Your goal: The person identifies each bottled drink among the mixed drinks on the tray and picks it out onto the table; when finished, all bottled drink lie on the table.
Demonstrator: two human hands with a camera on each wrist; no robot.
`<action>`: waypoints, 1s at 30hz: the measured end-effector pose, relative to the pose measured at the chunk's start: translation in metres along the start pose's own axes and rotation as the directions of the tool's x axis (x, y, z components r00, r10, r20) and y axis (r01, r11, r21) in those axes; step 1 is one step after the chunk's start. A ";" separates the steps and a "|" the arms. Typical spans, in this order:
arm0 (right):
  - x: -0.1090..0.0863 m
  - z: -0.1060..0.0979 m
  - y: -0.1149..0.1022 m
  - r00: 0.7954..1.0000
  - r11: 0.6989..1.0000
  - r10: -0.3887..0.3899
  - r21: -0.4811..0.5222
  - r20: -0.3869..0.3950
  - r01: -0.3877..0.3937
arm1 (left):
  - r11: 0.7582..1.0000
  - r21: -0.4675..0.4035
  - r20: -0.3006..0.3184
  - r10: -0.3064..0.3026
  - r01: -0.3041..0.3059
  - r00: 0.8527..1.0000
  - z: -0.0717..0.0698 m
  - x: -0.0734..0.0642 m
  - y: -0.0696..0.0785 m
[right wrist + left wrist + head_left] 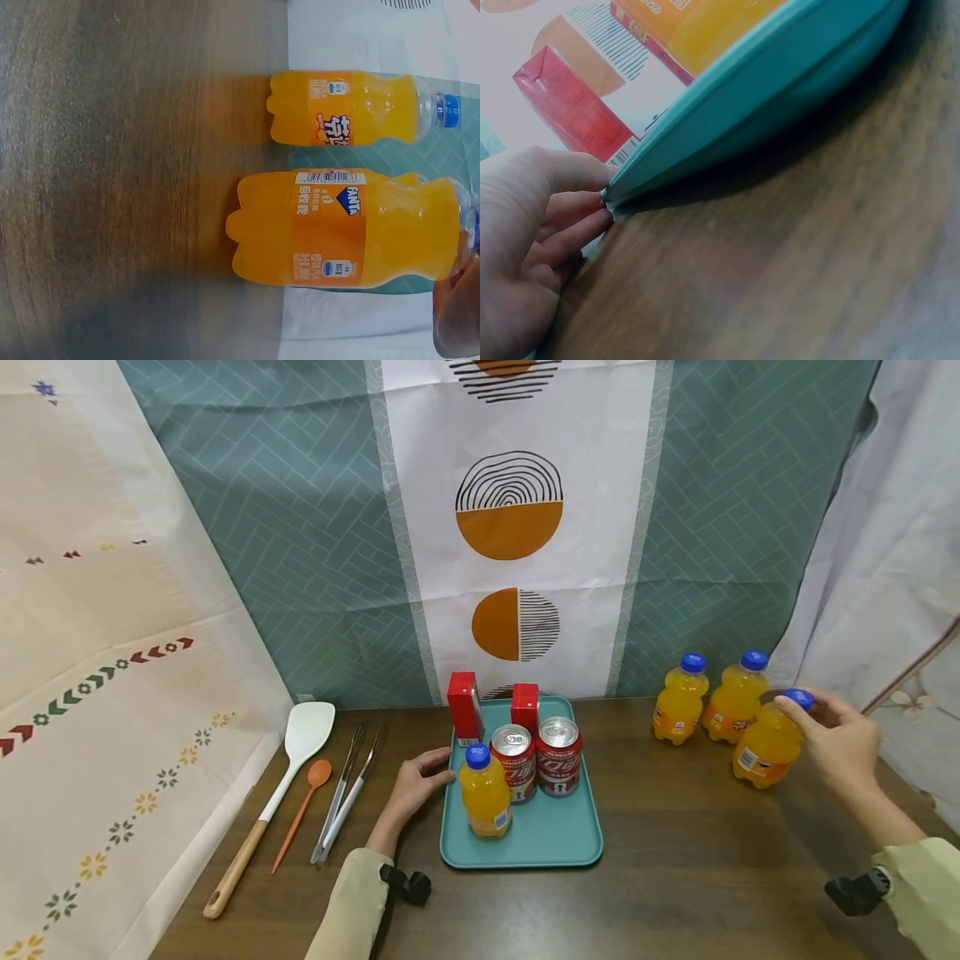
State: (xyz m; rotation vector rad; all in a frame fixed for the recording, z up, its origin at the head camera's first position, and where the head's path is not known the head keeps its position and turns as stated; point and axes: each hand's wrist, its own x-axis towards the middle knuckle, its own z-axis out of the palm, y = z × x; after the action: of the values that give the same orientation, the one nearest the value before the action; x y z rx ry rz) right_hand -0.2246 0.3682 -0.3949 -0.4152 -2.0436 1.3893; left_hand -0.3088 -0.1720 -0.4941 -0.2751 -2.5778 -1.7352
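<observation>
At the right, my right hand [843, 743] grips an orange Fanta bottle [768, 745] by its blue-capped neck. The bottle leans a little in the head view; its base is close over the wooden table [150, 195] in the right wrist view. My left hand [418, 783] pinches the left rim of a teal tray [555, 845], thumb above and fingers at its underside in the left wrist view. On that tray stand one orange soda bottle [486, 797], two red cola cans [517, 772] and two red cartons [467, 710].
Two more orange soda bottles [680, 702] stand at the back right, beside the gripped one. Left of the tray lie a white turner [307, 727] with a wooden handle, an orange spoon [318, 774] and metal tongs [345, 802]. Patterned cloths [300, 527] hang around the table.
</observation>
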 end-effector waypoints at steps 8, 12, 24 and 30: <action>-0.002 0.004 -0.001 1.000 1.000 0.010 -0.010 -0.007 -0.010 | 1.000 0.006 0.028 0.007 -0.007 1.000 -0.005 -0.010 0.021; -0.002 0.004 0.000 1.000 0.998 0.000 -0.059 0.013 0.000 | 1.000 0.014 0.047 -0.009 0.008 0.999 -0.008 -0.019 0.037; -0.001 -0.006 0.000 0.989 0.995 -0.045 -0.081 0.142 0.057 | 1.000 0.022 0.026 -0.014 0.013 1.000 -0.003 -0.012 0.023; 0.001 -0.010 -0.011 0.976 0.995 -0.066 -0.056 0.206 0.079 | 1.000 0.014 0.008 -0.004 0.004 1.000 0.001 -0.001 0.001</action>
State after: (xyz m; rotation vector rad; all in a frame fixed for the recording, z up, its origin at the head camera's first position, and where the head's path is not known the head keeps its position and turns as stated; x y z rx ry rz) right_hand -0.2181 0.3720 -0.3818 -0.2298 -2.2498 1.3730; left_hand -0.3073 -0.1712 -0.4936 -0.2770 -2.5962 -1.7205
